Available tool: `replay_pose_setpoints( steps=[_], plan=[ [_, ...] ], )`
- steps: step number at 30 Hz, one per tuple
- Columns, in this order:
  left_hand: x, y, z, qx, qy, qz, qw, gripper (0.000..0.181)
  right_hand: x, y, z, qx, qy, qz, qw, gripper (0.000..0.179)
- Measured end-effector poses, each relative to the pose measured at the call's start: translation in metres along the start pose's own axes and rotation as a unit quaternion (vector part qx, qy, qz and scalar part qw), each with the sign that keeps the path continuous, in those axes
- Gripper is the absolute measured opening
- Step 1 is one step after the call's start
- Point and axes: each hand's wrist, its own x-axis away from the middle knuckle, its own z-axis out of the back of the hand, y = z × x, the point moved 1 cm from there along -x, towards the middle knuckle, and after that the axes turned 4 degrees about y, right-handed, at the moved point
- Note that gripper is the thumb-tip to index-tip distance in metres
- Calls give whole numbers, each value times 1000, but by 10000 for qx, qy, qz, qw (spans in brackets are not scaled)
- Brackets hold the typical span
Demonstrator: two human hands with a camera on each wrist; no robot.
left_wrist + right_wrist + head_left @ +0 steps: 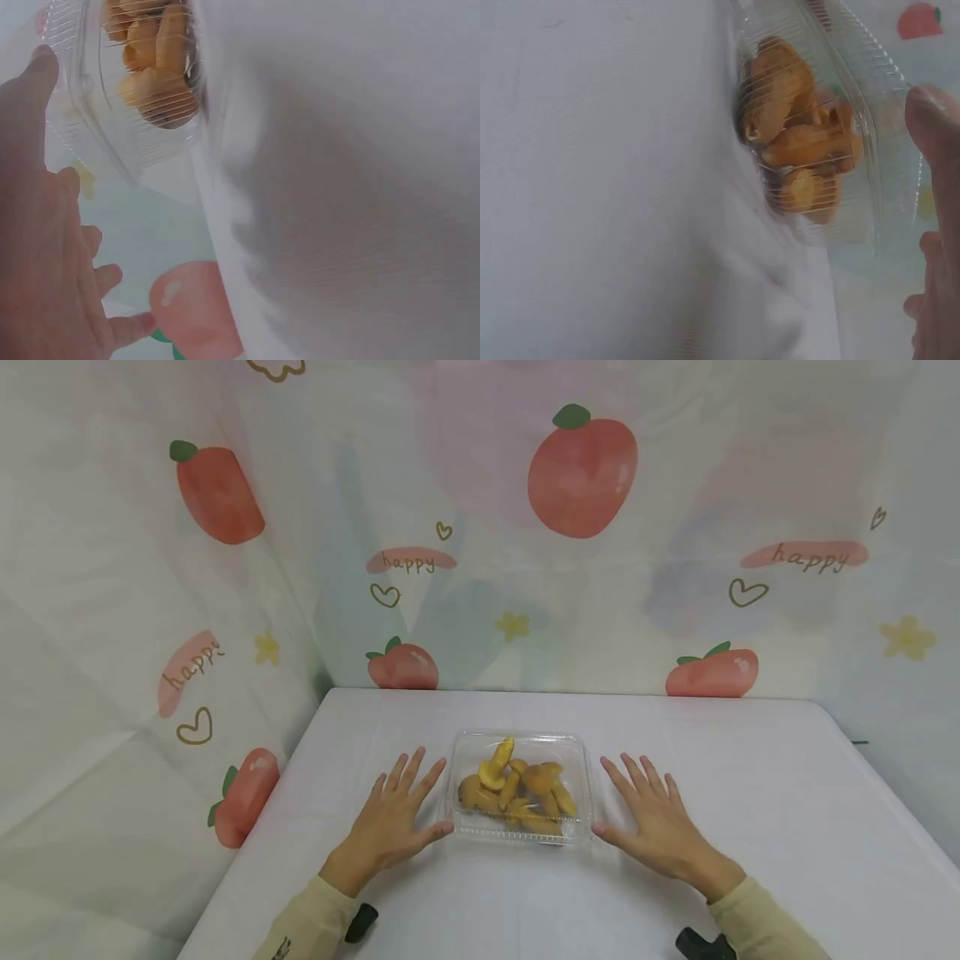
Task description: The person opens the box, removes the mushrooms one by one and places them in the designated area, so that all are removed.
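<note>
Picking it up from my end, far left: the left sleeve (318, 910) reaches in over the white table (517, 902), a black object (362, 922) under its cuff. On to the left hand (393, 818), and its fingers are spread apart, clamped on nothing, the thumb tip right at the edge of the plastic; whether it touches, I can't tell from here.

Centre stage now, and there's the clear container (516, 837), resting on the table between the two hands. Inside, a loose heap of yellow-brown mushrooms (540, 779), one bright one lying over the others near the back. I see none lying outside it. The lid looks down to me, though I can't make out whether it is latched.

Across to the right hand (656, 827), a near mirror of its partner: fingers apart, grasping nothing, thumb close by the container's right side, contact again unclear. Its cuff has a black object (705, 943) beside it too.

So my reading of progress: the mushrooms are in the container, both hands are in place around it, and no grip has been taken yet. Any actual handling, I'd judge, is all left to do.
</note>
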Motion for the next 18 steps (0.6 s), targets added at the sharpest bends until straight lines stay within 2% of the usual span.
replay_pose_setpoints(
  steps=[3,9,14,18],
  plan=[
    [1,-1,-3,171,-75,-119,9998,92,3,-2,-3,-152,-56,17,9999,92],
    [2,0,-10,838,-398,-158,9956,94,8,-4,-12,-454,-139,65,9989,94],
    [3,1,-14,1132,-328,-243,9927,94,10,-4,-19,-690,-166,172,9973,95],
    [3,2,-18,1454,-438,-217,9882,95,10,-4,-22,-718,-136,248,9970,96]
  ],
)
